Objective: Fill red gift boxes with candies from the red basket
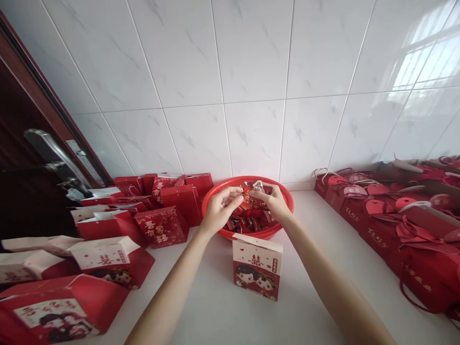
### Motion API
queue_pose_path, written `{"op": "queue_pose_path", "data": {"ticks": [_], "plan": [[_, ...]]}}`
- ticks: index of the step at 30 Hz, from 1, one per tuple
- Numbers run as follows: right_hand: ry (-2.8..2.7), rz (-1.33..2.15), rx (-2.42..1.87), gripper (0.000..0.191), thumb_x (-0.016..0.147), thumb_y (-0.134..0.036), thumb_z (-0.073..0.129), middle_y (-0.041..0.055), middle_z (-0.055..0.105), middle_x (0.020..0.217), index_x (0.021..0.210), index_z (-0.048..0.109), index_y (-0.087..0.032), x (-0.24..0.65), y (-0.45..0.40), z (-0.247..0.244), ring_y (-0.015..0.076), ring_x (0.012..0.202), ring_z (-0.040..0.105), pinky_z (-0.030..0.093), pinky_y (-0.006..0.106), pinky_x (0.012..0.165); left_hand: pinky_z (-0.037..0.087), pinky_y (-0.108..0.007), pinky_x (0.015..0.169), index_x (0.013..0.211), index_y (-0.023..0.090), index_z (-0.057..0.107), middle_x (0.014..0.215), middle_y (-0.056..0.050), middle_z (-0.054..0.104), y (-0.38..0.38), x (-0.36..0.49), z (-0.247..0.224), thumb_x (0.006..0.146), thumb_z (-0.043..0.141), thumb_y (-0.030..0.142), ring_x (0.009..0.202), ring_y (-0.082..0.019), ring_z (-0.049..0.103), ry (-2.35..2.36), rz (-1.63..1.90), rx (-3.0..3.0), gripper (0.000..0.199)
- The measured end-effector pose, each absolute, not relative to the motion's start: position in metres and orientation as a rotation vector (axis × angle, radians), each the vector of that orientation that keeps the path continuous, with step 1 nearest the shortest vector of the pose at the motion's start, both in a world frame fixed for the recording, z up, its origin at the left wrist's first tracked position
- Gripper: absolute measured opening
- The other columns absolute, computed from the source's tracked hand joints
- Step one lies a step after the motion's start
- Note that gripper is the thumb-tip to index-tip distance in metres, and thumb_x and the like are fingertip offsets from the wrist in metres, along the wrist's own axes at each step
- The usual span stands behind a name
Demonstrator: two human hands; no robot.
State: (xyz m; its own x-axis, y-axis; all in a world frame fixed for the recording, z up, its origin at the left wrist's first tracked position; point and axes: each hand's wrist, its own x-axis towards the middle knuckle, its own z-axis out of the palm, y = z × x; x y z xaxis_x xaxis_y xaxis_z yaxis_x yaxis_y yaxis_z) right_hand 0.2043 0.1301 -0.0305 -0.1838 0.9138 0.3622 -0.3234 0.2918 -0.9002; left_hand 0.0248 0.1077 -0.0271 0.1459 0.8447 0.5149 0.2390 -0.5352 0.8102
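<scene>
Over a red plastic basin (289, 199) my left hand (222, 207) and my right hand (275, 200) come close together. Between their fingertips is a small red wrapped candy (247, 198), pinched from both sides. Below the hands, the basin holds several more wrapped sweets (247, 224) in red and dark wrappers. A white and red gift box (257, 268) with cartoon faces stands upright in front of the basin, between my forearms. Its top flap is raised.
Several red gift boxes (161, 226) stand to the left, some with open tops. Rows of red bags (373, 230) with cord handles fill the right. A tiled wall (251, 129) rises behind, and a dark door with a metal handle (59, 153) is at far left.
</scene>
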Motion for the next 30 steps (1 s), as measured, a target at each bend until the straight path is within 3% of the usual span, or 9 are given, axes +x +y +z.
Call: {"op": "queue_pose_path", "data": {"ticks": [3,6,11,15,20,24,30], "plan": [[-1.273,1.221,-0.592,0.022,0.067,-0.034,0.083,0.0003,0.071,0.072,0.078,0.074,-0.018,0.211,0.132,-0.028,0.0163,0.064,0.063,0.053,0.029,0.064,0.052,-0.037,0.097,0.093,0.021,0.074,0.117,-0.009,0.069,0.088,0.012,-0.003,0.087,0.067,0.043,0.113,-0.025,0.063,0.979,1.28,2.103,0.024],[-1.252,1.207,-0.576,0.021,0.069,-0.035,0.083,0.0001,0.071,0.073,0.077,0.072,-0.018,0.217,0.132,-0.023,0.0161,0.065,0.064,0.053,0.029,0.064,0.044,-0.039,0.11,0.08,0.024,0.079,0.134,-0.006,0.063,0.064,-0.001,0.02,0.09,0.066,0.041,0.129,-0.027,0.055,0.812,0.778,2.281,0.024],[-1.291,1.187,-0.564,0.022,0.071,-0.035,0.083,-0.0004,0.069,0.072,0.078,0.072,-0.018,0.224,0.125,-0.013,0.0151,0.065,0.064,0.052,0.027,0.063,0.042,-0.038,0.11,0.097,0.031,0.081,0.144,-0.003,0.058,0.048,-0.003,0.029,0.087,0.071,0.039,0.13,-0.028,0.056,0.881,0.248,2.345,0.016],[-1.375,1.139,-0.572,0.022,0.072,-0.035,0.082,-0.0007,0.068,0.073,0.081,0.072,-0.017,0.227,0.118,-0.005,0.0138,0.064,0.061,0.051,0.027,0.065,0.05,-0.03,0.096,0.107,0.025,0.078,0.12,-0.005,0.073,0.057,0.009,0.02,0.092,0.064,0.032,0.109,-0.021,0.068,0.874,0.337,2.289,0.022],[-1.528,1.059,-0.579,0.024,0.075,-0.038,0.08,-0.0015,0.062,0.066,0.076,0.069,-0.016,0.234,0.108,0.007,0.0124,0.06,0.055,0.046,0.026,0.059,0.054,-0.031,0.088,0.1,0.023,0.079,0.101,-0.003,0.079,0.066,0.02,0.004,0.089,0.068,0.033,0.095,-0.021,0.072,1.028,0.535,2.188,0.019],[-1.576,1.044,-0.57,0.026,0.073,-0.038,0.081,-0.0015,0.059,0.065,0.075,0.069,-0.015,0.244,0.1,0.017,0.0125,0.06,0.053,0.046,0.026,0.059,0.054,-0.033,0.088,0.097,0.023,0.079,0.103,-0.003,0.079,0.067,0.025,-0.002,0.081,0.076,0.035,0.099,-0.023,0.071,1.081,0.57,2.125,0.02],[-1.731,1.122,-0.52,0.022,0.073,-0.032,0.082,-0.0028,0.055,0.064,0.074,0.067,-0.015,0.262,0.09,0.026,0.0108,0.058,0.049,0.042,0.025,0.055,0.053,-0.035,0.092,0.117,0.026,0.074,0.127,-0.006,0.069,0.059,0.024,0.006,0.069,0.084,0.046,0.109,-0.028,0.068,1.162,0.405,2.092,0.053]]}}
